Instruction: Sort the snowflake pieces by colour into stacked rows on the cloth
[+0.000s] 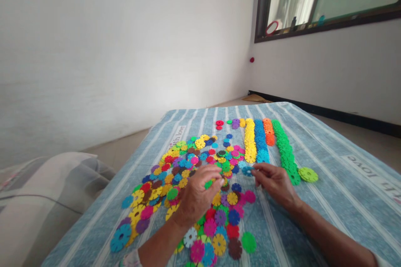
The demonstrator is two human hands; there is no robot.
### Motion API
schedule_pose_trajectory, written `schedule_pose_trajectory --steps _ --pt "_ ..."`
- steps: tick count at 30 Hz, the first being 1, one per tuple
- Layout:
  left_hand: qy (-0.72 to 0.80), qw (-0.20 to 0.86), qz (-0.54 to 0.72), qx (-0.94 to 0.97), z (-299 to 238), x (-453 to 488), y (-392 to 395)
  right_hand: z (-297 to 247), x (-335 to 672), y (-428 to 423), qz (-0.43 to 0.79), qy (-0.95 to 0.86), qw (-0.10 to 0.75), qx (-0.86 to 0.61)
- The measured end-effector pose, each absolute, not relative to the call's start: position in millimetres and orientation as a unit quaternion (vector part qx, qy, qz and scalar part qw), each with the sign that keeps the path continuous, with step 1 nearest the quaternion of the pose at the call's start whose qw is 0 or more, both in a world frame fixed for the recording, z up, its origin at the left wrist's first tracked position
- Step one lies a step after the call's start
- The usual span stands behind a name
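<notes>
Two bare hands are hovering over a blue-and-white striped, cloth-covered surface [307, 146]. Right hand [277, 181] is pinching one blue, round, notched, plastic-looking disc [247, 170] between thumb and fingertips; the disc is sitting near the closest end of a long blue row of overlapping discs [260, 133], can't tell if it is touching the cloth. Left hand [200, 190] is bending over a spread-out, mixed-colour pile of notched discs [156, 193], fingers curling, thumb leaving a narrow gap; can't tell whether it is holding anything. Sorted rows are lying beyond and beside the right hand: a long yellow row of overlapping discs [249, 142] is running left of the blue row, a shorter orange row of discs [268, 131] is lying on its right, then a long green row of discs [283, 148]. Lime-green notched discs [308, 174] are resting just beside that green row's near end.
</notes>
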State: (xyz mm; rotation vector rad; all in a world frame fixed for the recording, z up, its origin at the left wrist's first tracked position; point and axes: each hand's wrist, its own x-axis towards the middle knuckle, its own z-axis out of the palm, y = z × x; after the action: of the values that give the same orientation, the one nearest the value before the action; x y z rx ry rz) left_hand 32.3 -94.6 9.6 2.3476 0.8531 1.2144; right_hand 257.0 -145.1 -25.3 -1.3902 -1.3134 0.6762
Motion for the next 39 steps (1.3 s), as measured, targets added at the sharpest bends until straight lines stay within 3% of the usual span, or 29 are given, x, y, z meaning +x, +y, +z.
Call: schedule_pose_trajectory --steps 5,15,20,25,31,39 --pt "0.35 0.082 0.461 0.811 1 15 -67 -35 296 -131 0.083 -0.53 0.469 -0.702" --pt "0.376 0.046 0.468 0.798 2 1 -51 -39 298 -134 -0.043 -0.573 0.274 -0.771" --pt "0.444 0.044 0.442 0.778 10 -13 -41 -36 297 -137 -0.091 -0.54 0.221 -0.807" --pt "0.511 0.082 0.329 0.79 19 -28 -33 -42 289 -142 -0.123 -0.579 0.221 -0.775" --pt "0.492 0.136 0.218 0.832 24 -43 -27 -52 272 -149 -0.127 -0.699 0.278 -0.647" --pt "0.547 0.062 0.162 0.819 20 -47 -25 -56 266 -151 -0.095 -0.753 0.29 -0.583"
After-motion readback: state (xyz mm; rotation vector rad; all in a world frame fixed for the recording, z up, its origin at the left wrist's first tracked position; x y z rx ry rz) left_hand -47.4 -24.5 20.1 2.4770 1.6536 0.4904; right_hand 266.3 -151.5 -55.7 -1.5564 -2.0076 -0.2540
